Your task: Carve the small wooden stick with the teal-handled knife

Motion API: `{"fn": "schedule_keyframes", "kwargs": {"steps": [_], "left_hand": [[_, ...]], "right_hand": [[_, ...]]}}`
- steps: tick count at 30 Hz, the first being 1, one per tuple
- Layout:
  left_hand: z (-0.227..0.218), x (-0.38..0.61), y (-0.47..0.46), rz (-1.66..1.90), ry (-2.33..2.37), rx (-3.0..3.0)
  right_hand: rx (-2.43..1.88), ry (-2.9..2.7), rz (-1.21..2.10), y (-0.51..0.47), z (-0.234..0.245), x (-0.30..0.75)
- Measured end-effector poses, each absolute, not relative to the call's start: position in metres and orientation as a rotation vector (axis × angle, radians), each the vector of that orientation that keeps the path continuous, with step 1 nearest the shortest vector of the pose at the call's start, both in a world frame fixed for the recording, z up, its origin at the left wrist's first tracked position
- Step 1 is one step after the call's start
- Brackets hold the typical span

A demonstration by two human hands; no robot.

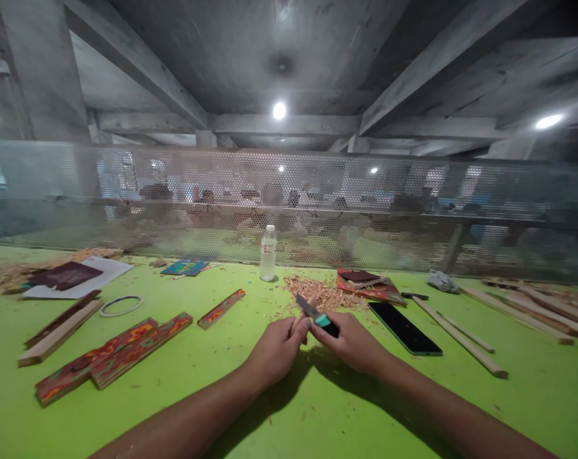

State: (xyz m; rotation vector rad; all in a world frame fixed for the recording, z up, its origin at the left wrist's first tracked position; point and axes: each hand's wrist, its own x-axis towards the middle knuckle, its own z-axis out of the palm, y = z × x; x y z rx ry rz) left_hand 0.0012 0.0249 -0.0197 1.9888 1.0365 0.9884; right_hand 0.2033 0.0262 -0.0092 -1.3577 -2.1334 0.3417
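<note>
The right hand (352,338) grips a knife (325,321) by its teal-and-black handle, the blade close against a small piece of wood (298,320) pinched in the left hand (275,349), both above the green table (301,417), just on the near side of the wood shavings (320,294).

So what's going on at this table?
A person sits or stands at a green table, working with bare hands. The right hand grips a knife with a teal and black handle; the left hand pinches a small pale piece, mostly hidden by the fingers. The blade is close to it; whether they touch is unclear. Wood shavings lie just beyond, a phone to the right.
</note>
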Motion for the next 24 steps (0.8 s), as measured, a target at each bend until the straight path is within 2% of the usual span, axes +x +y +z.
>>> {"fn": "schedule_keyframes", "kwargs": {"steps": [12, 19, 24], "left_hand": [[-0.020, 0.002, 0.025, 0.982, 1.032, 1.989], [-0.017, 0.001, 0.021, 0.950, 1.059, 1.990], [-0.015, 0.002, 0.019, 0.957, 1.050, 1.988]], "right_hand": [[-1.304, -2.219, 0.404, 0.025, -0.015, 0.203], [-1.371, -2.063, 0.282, 0.038, -0.001, 0.222], [-1.332, -2.155, 0.360, 0.031, -0.008, 0.210]]}}
